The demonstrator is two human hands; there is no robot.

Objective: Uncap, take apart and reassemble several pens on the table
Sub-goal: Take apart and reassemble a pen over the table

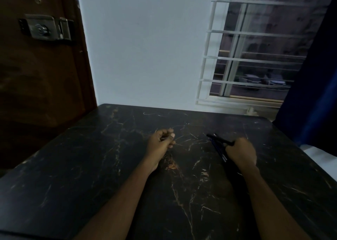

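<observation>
Right hand [240,153] clamped round bundle of pens [218,148], tips fanning out of fist toward 10 o'clock, low over desk [91,167]. Likely reason: keep all pens gathered in one grip, ready to feed one at a time.

Left hand [161,142] at 9 o'clock from right, well apart, fingers curled, thumb on top. Cannot tell if it pinches small part or nothing: too dark.

Both forearms low over desk, probably to steady fine work. No pen visibly uncapped; judged early stage.

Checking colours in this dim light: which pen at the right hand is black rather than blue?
The slim black pen jutting left from the fingers of the right hand; the thin blue pens lie bundled below it, along the hand.
</observation>
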